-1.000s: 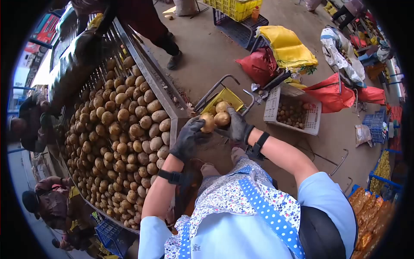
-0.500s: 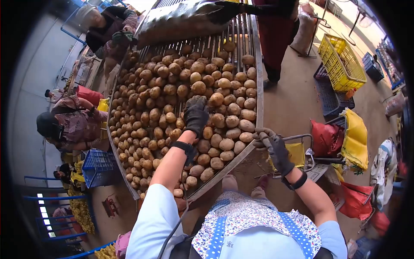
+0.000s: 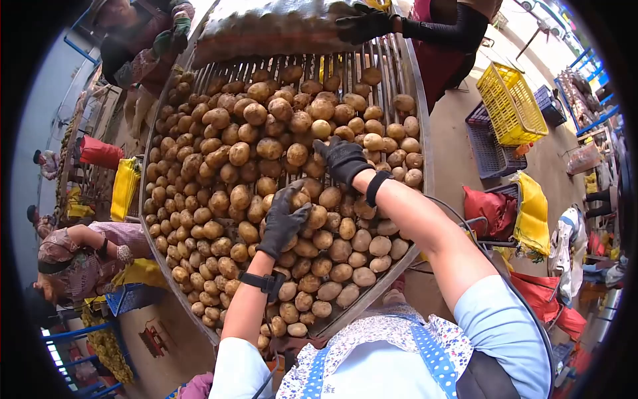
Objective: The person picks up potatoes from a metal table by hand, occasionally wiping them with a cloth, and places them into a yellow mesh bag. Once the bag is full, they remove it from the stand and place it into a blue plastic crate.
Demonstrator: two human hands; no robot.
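Brown potatoes (image 3: 269, 148) cover most of a metal-barred sorting table (image 3: 420, 86). My left hand (image 3: 284, 219), in a dark glove, is at the middle of the potatoes with its fingers curved round a potato. To its upper right, my right hand (image 3: 344, 161), gloved too, reaches over the table with its fingers at a pale yellowish potato (image 3: 321, 128). Whether it grips anything is hidden beneath the glove. A large filled sack (image 3: 272, 30) lies across the bars at the far end, with a co-worker's gloved hand on it.
Co-workers stand at the far right, far left and left of the table. Yellow (image 3: 510, 103) and dark crates (image 3: 492, 143), a red bag (image 3: 490, 213) and yellow sacks (image 3: 531, 213) are at the right. A blue crate (image 3: 129, 298) is at the lower left.
My right hand has left the table's edge and reached over the potatoes. My left hand has moved lower and nearer me. The view has shifted, and the left co-worker has bent lower.
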